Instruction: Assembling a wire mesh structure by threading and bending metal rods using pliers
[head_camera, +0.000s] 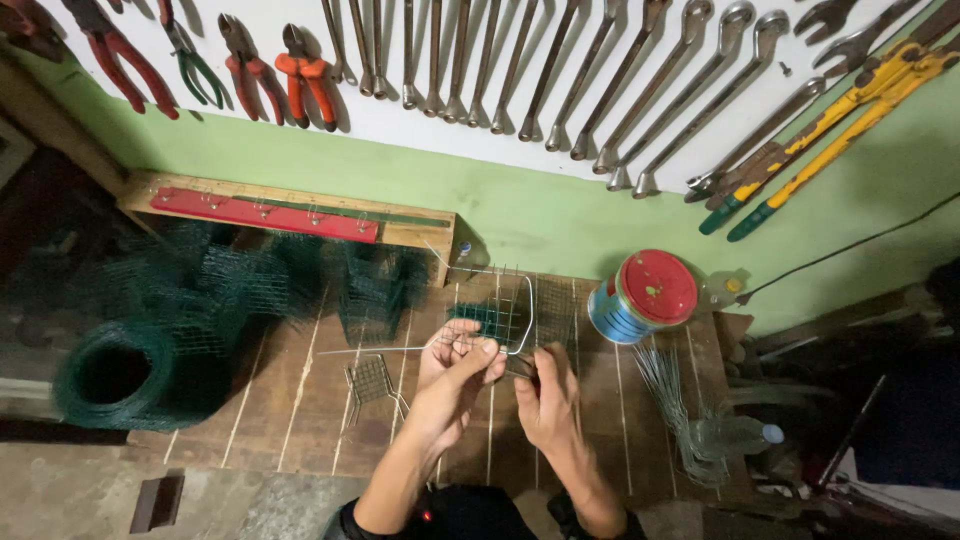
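Over the slatted wooden desk (300, 400), my left hand (462, 365) and right hand (545, 395) pinch a bent green wire-mesh panel (495, 315) lying just beyond my fingertips.

green mesh roll (115, 372), red-topped spool (642, 296), hanging wrenches (560, 75)

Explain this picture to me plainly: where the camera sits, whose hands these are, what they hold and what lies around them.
The one picture comes from a camera worn on a person's head, looking down at a brown wooden slatted workbench. No machine here: both bare hands are the wearer's own. The left hand and right hand together pinch a small piece of grey wire mesh with a bent wire frame. On the bench lie a roll of dark green wire mesh, a smaller loose mesh scrap, a blue spool with a red top and a bundle of thin cut wires. Spanners and red-handled pliers hang on the wall.
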